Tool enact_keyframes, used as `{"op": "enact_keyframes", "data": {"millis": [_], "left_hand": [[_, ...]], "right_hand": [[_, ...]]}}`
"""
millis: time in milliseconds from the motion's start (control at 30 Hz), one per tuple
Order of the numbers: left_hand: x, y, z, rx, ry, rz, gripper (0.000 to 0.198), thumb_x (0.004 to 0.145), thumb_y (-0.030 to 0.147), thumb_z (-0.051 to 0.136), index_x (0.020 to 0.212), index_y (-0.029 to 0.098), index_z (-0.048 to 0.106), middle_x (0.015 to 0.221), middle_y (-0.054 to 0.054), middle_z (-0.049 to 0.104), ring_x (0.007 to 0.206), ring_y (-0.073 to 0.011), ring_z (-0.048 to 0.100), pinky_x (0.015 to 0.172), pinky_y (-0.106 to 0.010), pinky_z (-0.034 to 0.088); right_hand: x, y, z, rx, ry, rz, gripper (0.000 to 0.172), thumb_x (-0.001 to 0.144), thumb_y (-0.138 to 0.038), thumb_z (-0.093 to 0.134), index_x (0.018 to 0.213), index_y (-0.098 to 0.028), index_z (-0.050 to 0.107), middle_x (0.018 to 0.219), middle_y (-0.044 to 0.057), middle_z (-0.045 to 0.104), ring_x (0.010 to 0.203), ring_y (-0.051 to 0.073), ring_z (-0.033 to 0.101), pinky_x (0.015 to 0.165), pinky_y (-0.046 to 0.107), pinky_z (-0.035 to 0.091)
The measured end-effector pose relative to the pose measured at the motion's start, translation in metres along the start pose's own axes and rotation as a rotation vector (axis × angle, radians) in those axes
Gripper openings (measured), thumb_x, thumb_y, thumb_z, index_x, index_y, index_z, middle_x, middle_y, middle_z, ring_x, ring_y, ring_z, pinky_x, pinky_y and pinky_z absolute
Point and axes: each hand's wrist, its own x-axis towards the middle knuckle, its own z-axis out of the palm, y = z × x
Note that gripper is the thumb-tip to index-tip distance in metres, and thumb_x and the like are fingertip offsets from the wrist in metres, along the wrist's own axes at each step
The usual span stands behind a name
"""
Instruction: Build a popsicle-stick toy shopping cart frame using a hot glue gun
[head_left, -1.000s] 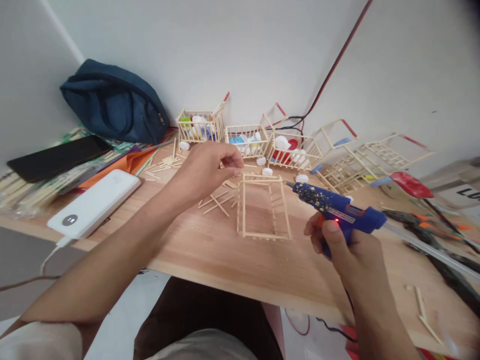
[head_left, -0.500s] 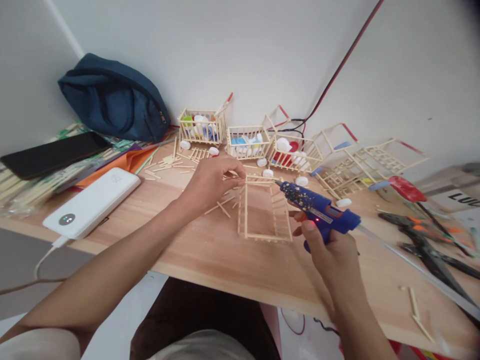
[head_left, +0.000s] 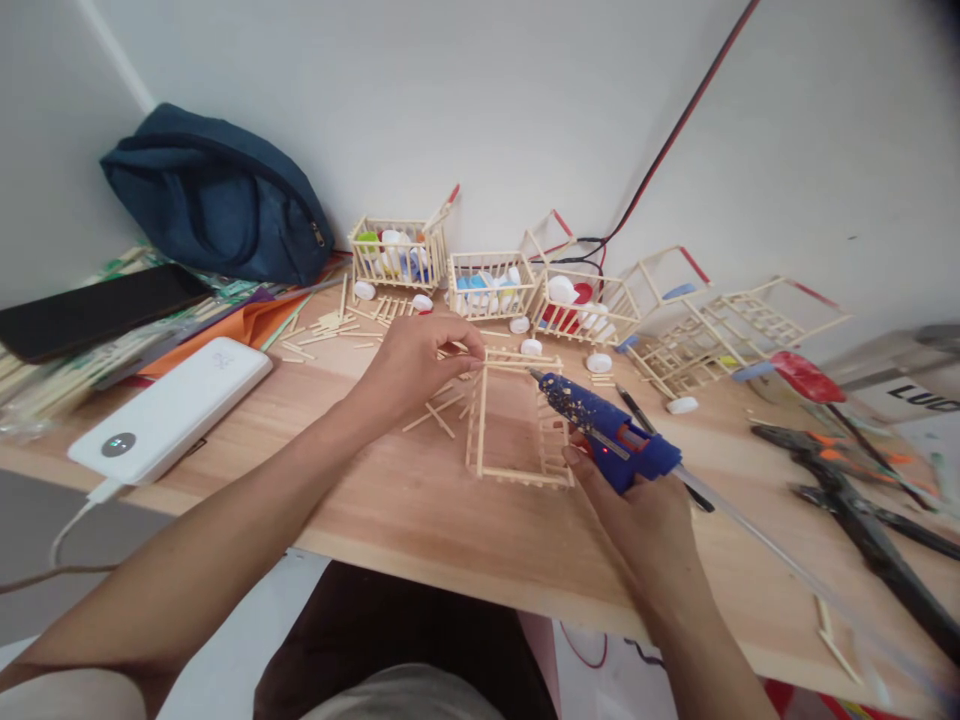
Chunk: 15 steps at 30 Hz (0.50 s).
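A rectangular frame of thin wooden sticks [head_left: 480, 420] stands on the table in front of me. My left hand [head_left: 431, 360] is closed in a pinch at its far left corner. My right hand [head_left: 637, 515] is wrapped round a blue hot glue gun [head_left: 600, 425] with gold flecks on its barrel. The gun's nozzle is over the far right part of the frame; whether it touches a stick I cannot tell. A small red light glows on the gun, and a long clear glue stick [head_left: 772, 550] trails from its back.
Along the wall stand several small stick carts [head_left: 491, 285], some holding coloured pieces. Loose sticks [head_left: 330, 325] lie to the left. A white power bank [head_left: 172, 410], a black phone [head_left: 105, 310] and a blue bag [head_left: 225, 200] are further left. Black pliers [head_left: 855, 510] lie on the right.
The glue gun in my right hand has moved left and a little down over the frame, uncovering a black pen behind it. My left hand keeps its pinch at the corner.
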Motion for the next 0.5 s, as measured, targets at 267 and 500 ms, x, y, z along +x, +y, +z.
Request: {"op": "enact_keyframes", "data": {"millis": [267,500], "left_hand": [[-0.001,-0.001,-0.001,0.007,-0.009,0.008,0.006,0.079,0.012,0.066,0.078,0.016,0.070,0.088,-0.003,0.074,0.087,-0.0156,0.067,0.079,-0.026,0.050],[0.005,0.014,-0.002,0.256,0.054,0.229,0.006,0.084,0.016,0.068,0.087,0.019,0.072,0.100,-0.005,0.070,0.096,-0.0183,0.063,0.087,-0.033,0.046]], "right_hand": [[0.000,0.001,-0.002,0.016,-0.030,-0.018,0.042,0.076,-0.047,0.069,0.105,-0.017,0.072,0.087,0.010,0.077,0.079,0.028,0.073,0.072,0.037,0.059],[0.004,0.002,-0.006,0.245,-0.015,0.051,0.021,0.082,-0.040,0.065,0.087,-0.020,0.067,0.117,0.011,0.071,0.097,0.026,0.071,0.077,0.036,0.056]]}}
